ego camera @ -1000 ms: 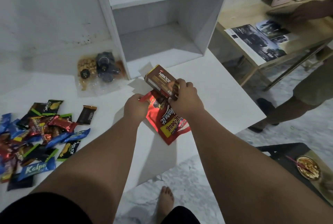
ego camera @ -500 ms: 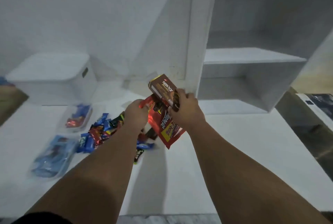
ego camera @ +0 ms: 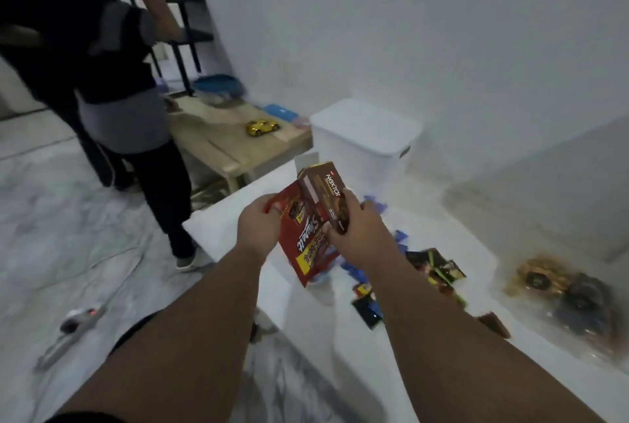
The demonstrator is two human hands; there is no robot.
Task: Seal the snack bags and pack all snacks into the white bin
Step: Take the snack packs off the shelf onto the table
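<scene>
Both forearms reach out over the near edge of the white table (ego camera: 238,218). Left hand (ego camera: 257,228) closed, pinching the top corner of a red foil snack bag (ego camera: 306,245) with yellow label; bag hangs tilted above the table, lower corner near the surface. Right hand (ego camera: 357,228) closed around a brown rectangular Nextar cardboard box (ego camera: 328,198), held upright-tilted, touching the bag's front; top flap looks open.

Under and right of the hands: scattered small wrapped snacks (ego camera: 432,269), black, blue, red, green, loose on the table, partly hidden by the right arm. Far right on the table, clear plastic bags of round dark and golden snacks (ego camera: 565,296), blurred, cannot tell if sealed.

On the marble floor at left, a grey handheld device (ego camera: 75,320) with a red light.

Beyond the hands, white plastic bin (ego camera: 364,140) stands at the table's far end, lid on, contents hidden. Wrapped snacks lie between it and the hands.

Left of the bin, low wooden table (ego camera: 221,143) with a yellow toy car (ego camera: 262,126), blue flat box (ego camera: 280,113), blue-lidded bowl (ego camera: 216,85). A second person in dark trousers (ego camera: 119,99) stands beside it, near a black metal rack (ego camera: 190,34). White wall behind.
</scene>
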